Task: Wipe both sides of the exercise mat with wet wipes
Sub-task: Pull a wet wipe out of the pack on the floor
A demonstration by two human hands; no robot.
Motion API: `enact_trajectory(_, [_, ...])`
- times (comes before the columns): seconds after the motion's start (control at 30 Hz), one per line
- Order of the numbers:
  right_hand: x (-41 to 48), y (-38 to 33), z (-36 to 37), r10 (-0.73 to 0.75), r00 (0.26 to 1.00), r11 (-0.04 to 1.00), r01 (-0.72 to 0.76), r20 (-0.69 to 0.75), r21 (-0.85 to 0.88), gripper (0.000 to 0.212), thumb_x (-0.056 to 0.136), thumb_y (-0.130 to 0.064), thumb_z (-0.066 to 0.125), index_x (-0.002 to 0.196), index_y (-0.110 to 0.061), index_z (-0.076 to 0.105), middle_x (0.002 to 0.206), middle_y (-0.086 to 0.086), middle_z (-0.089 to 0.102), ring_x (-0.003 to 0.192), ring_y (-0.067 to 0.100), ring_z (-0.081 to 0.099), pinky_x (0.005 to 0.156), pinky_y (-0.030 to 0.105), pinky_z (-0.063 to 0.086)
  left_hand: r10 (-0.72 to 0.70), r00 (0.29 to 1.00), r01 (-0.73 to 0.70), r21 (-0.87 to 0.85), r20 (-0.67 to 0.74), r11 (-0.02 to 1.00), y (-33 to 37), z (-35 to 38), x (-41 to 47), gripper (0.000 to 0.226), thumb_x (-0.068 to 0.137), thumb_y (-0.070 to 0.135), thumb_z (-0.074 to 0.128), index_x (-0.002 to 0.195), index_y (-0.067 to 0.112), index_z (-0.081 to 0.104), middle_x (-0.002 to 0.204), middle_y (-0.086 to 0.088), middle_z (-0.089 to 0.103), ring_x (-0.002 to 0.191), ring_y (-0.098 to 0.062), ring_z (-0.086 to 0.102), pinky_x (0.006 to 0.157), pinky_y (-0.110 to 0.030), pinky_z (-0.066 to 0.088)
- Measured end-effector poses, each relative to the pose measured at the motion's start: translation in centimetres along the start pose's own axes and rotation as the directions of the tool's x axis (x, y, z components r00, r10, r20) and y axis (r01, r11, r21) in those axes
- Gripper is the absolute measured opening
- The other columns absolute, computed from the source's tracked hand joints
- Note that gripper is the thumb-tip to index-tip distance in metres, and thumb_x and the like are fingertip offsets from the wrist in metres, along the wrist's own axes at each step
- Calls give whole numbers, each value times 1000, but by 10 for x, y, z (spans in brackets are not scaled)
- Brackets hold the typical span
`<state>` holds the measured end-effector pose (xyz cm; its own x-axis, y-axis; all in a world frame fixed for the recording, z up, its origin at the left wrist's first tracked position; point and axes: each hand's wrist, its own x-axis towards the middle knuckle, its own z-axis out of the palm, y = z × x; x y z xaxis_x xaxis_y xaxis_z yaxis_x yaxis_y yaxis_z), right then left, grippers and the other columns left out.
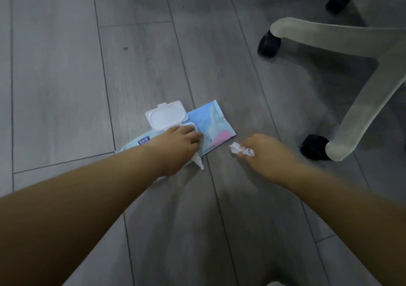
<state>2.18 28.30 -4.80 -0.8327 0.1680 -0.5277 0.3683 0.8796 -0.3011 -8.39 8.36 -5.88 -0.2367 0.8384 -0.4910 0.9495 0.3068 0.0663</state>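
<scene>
A: hands?
B: left hand [175,147] lies on the soft blue-and-pink plastic wipes pack [219,121], fingers curled round a twisted white wipe strand [198,162] that sticks out under the palm. Right hand [268,151] pinches a crumpled white wet wipe [240,150].
A: pack location?
B: on the grey wood-plank floor [66,88], under the left hand, just left of the right hand. Its white plastic flip lid [165,116] is open, beyond the left fingers.

Glossy plastic wipes pack [212,120], matt wood-grain floor [66,88].

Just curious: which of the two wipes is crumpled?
The wipe in the right hand; the other wipe trails long from the left hand.
</scene>
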Motion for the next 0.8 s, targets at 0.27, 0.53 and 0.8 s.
enact_trajectory(0.27, [-17,-19,-20,126,990,992,-125,61,-21,20,94,-23,46,106,-13,59,98,5,61,87,24,56,76,31,46,-109,992,106,46,67,993,2,-37,-46,52,94,22,50,142,18,32,154,-9,12,140,-28,17,112,-39,25])
enact_trajectory(0.53, [-101,-96,-134,73,996,985,-65,46,-160,18,88,-23,56,105,-20,62,109,1,58,104,25,54,85,33,41,-202,949,228,-82,242,970,27,-145,-171,33,95,32,45,126,21,46,129,-3,46,117,-22,48,94,-36,44])
enact_trajectory(0.8, [-226,-232,-303,2,995,983,-21,105,183,23,93,-19,47,105,-4,60,98,14,63,88,31,58,76,34,46,-429,878,473,-522,211,710,39,-313,-321,35,96,38,40,127,24,50,126,2,52,113,-21,53,88,-33,46])
